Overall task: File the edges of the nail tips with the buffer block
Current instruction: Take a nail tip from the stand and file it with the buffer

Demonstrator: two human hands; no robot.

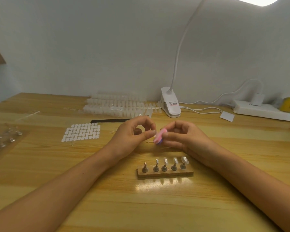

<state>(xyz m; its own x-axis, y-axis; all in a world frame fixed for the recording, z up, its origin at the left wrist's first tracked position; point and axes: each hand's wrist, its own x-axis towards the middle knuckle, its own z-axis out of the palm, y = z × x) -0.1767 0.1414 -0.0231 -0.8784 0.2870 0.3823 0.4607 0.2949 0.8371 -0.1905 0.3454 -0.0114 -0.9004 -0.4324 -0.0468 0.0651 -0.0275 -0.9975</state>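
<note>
Your left forearm (60,186) and right forearm (251,178) enter from the lower corners and converge over the pale wooden surface (157,206). Between them stands a tan rectangular holder strip (182,173) carrying five small metal stands (164,168), each topped with a mounted clear nail tip (185,160).

Beyond the strip, raised off the surface, your right hand (182,136) grasps the pink foam buffer block with a purple lower end (159,136). Its fingers (169,135) are curled round the block's right side. Your left hand (132,138) faces it, thumb and index finger pinched on what appears to be a small pale loose nail tip (155,135), which is too small to make out clearly.

Governing relation: the pinched tip lies just left of the block, touching or nearly touching its left face. The block's long axis runs steeply, upper end tilted right, purple end lowest. The filing stroke probably calls for travel along that axis while your left pinch keeps the tip's edge on the face. Neither hand is nearer the contact than the other.
</note>
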